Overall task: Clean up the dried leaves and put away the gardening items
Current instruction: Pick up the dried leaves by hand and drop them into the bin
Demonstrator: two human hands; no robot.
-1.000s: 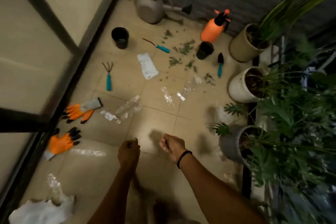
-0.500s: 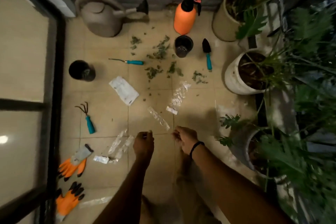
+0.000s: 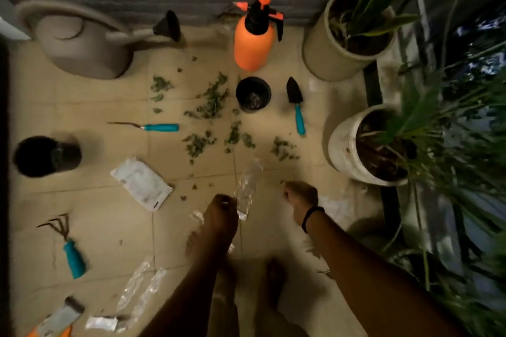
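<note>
As the person steps nearer, the dried leaves (image 3: 212,102) now lie just ahead of both hands.
Left hand (image 3: 221,208) and right hand (image 3: 299,194) hang curled above the floor (image 3: 95,107); whether either pinches anything, I cannot tell. Leaves lie scattered between watering can (image 3: 82,44) and trowel (image 3: 297,107), uncollected; gathering looks next.

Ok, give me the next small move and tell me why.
Probably lower the left hand to the clear wrapper just beside it and pick that up: it lies nearest, nothing is plainly held in that hand, and the dried leaves sit farther off toward the orange sprayer.
</note>
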